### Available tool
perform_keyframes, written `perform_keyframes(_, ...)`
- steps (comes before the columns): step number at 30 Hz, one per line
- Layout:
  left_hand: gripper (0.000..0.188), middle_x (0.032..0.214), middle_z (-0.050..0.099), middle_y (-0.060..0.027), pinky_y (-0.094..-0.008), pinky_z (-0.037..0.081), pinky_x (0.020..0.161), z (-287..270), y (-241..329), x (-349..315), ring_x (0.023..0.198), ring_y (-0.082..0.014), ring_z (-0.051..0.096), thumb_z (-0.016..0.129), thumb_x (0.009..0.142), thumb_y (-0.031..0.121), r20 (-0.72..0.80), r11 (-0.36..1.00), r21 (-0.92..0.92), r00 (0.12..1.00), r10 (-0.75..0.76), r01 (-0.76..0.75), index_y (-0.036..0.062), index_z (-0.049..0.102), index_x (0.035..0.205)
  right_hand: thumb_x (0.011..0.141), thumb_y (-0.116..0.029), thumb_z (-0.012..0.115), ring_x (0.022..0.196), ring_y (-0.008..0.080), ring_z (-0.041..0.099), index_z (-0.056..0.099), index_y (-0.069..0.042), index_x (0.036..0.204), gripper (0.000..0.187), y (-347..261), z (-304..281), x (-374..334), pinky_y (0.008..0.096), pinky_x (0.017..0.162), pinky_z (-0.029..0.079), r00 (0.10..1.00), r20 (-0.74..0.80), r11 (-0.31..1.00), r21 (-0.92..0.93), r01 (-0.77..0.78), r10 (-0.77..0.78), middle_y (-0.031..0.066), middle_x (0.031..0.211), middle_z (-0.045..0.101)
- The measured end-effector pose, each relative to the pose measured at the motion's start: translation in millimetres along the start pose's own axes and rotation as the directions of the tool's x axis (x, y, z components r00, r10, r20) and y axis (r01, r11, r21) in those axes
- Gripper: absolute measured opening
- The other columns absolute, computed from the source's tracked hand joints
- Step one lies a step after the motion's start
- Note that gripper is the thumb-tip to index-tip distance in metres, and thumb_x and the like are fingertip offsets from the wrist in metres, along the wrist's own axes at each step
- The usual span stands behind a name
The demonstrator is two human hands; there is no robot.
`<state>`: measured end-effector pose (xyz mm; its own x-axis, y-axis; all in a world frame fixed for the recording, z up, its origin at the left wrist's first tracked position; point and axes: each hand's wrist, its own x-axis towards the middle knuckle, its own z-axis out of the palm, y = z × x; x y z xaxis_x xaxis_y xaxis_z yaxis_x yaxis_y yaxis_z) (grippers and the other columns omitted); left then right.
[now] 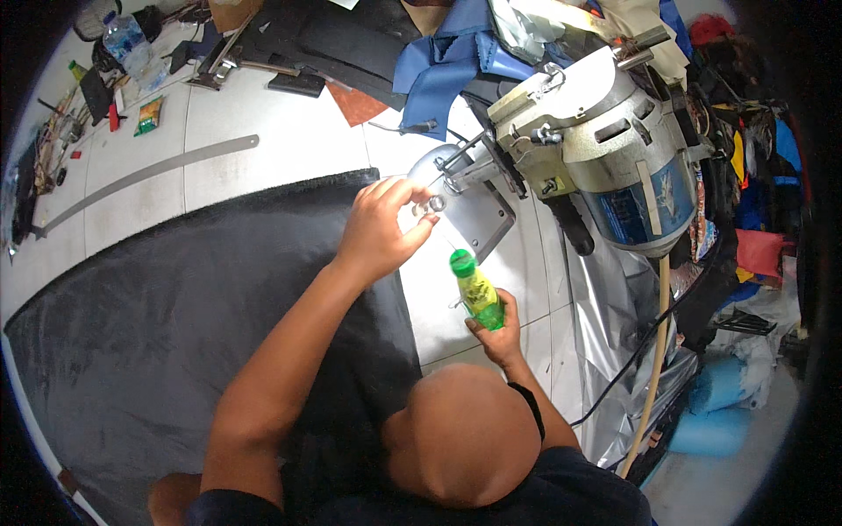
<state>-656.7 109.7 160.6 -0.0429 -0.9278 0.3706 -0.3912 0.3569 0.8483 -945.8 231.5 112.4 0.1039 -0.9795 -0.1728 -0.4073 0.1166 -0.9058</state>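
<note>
A cloth cutting machine (574,140) with a grey metal motor housing, a blue plate and a black handle stands ahead on the right, over its metal base (487,223). Beside its front, the fingers and thumb of my left hand (381,223) are closed around a small, shiny round piece (436,203); its exact kind is not plain. My right hand (502,337) grips the lower part of a small green plastic bottle (479,294) with a yellow label. The bottle's green cap (461,261) is on and points toward the machine base. My raised knee (474,438) lies below the bottle.
Black sheet material (202,324) spreads over the white tiled floor at left, a long steel ruler (167,167) beyond it. Blue fabric (447,66) lies behind the machine. Silver sheeting (605,333), a black cable (636,351) and a wooden pole (653,377) are at right, near piled scraps.
</note>
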Motion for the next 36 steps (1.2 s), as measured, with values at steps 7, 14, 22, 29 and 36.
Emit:
perform_keyframes(7,0.026,0.09,0.069,-0.0114,-0.0396,0.048,0.082,42,-1,52,0.088,-0.0291,0.064,0.071,0.075,0.022,-0.023,0.995,-0.085,0.998,-0.062,0.06,0.0056,0.066,0.095,0.085,-0.016,0.068,0.105,0.0192,0.054,0.029,-0.002,0.132,0.062,15,44,-8,0.0372,0.09,0.046,0.968,-0.25,0.97,0.225,0.09,-0.032,0.0126,0.119,0.052)
perform_keyframes(14,0.031,0.092,0.07,-0.0135,-0.0349,0.051,0.081,63,17,81,0.088,-0.0258,0.067,0.071,0.078,0.024,0.003,0.977,-0.182,0.994,-0.113,0.112,0.0023,0.066,0.1,0.086,-0.023,0.069,0.106,0.0213,0.053,0.028,-0.002,0.135,0.067,40,39,-27,0.0368,0.092,0.044,0.964,-0.267,0.987,0.158,0.042,0.002,0.0122,0.12,0.051)
perform_keyframes(22,0.029,0.091,0.069,-0.011,-0.0355,0.051,0.081,67,16,87,0.088,-0.0249,0.067,0.071,0.077,0.022,0.045,0.982,-0.143,0.992,-0.121,0.126,0.0046,0.066,0.099,0.083,-0.036,0.074,0.106,0.0208,0.052,0.033,-0.002,0.132,0.073,51,46,-36,0.037,0.093,0.043,0.978,-0.19,0.975,0.218,-0.045,0.088,0.0101,0.116,0.051)
perform_keyframes(29,0.023,0.09,0.069,-0.0107,-0.0379,0.05,0.082,67,17,86,0.091,-0.0278,0.066,0.068,0.076,0.021,0.093,0.956,-0.224,0.98,-0.173,0.19,0.0071,0.065,0.095,0.082,-0.037,0.075,0.107,0.0208,0.052,0.033,-0.002,0.133,0.075,48,53,-31,0.0367,0.095,0.042,0.981,-0.141,0.964,0.246,-0.098,0.136,0.0103,0.117,0.052)
perform_keyframes(36,0.03,0.091,0.069,-0.0118,-0.0333,0.052,0.081,60,28,93,0.086,-0.0218,0.067,0.073,0.078,0.02,-0.006,0.977,-0.206,0.998,-0.063,0.061,0.0038,0.065,0.101,0.082,-0.034,0.074,0.106,0.0203,0.051,0.034,-0.003,0.133,0.072,61,53,-30,0.0361,0.095,0.041,0.985,-0.119,0.954,0.285,-0.087,0.125,0.0105,0.116,0.052)
